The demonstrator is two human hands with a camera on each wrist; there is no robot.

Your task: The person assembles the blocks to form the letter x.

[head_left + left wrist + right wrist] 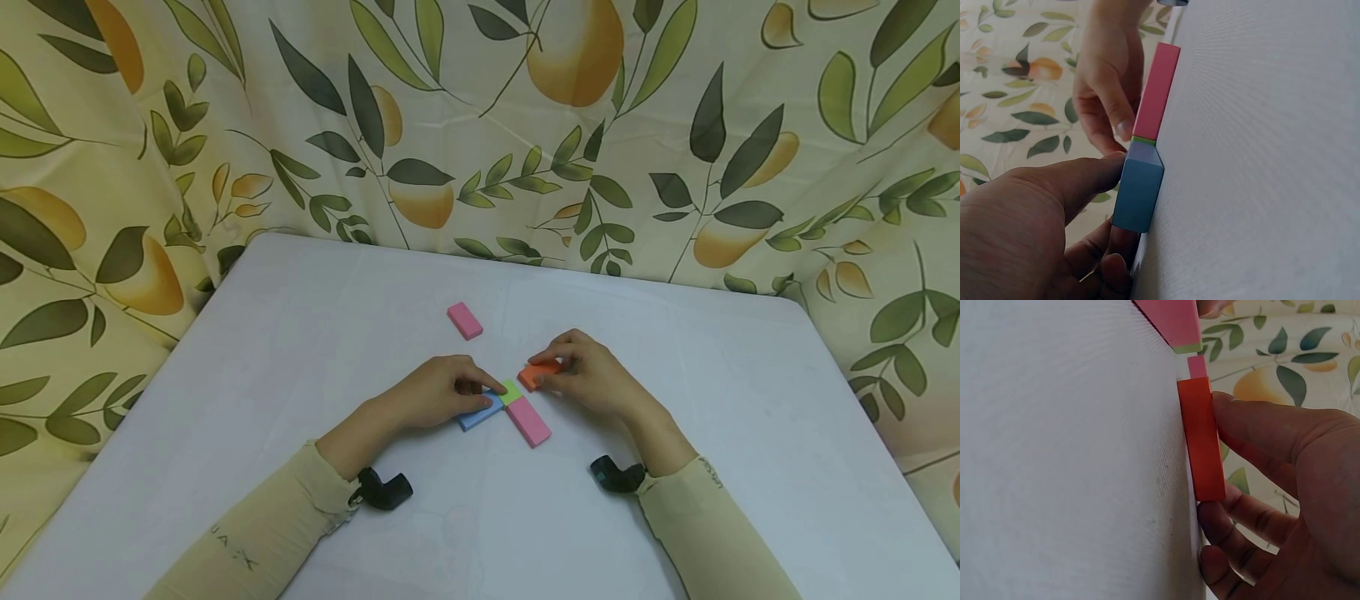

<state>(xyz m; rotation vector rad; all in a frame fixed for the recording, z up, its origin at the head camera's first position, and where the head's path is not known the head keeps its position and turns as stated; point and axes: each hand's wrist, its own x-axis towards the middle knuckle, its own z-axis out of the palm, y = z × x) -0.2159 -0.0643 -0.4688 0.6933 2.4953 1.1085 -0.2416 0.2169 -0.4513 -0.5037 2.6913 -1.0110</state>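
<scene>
My left hand [431, 392] holds a blue rectangular block [480, 414] on the table, with its index fingertip beside a small lime-green block [511, 392]. The blue block [1139, 195] lies under the thumb in the left wrist view. One end of a pink block [529, 422] touches the green piece, forming a corner with the blue one. Just right of the green block, my right hand [592, 375] pinches an orange block [531, 375] between thumb and fingers. The orange block [1202, 440] stands slightly apart from the green edge in the right wrist view.
A second pink block [465, 321] lies alone farther back on the white-covered table [337, 308]. Behind the table hangs a curtain [480, 142] with fruit and leaves. Black wrist cameras [386, 490] sit at both cuffs.
</scene>
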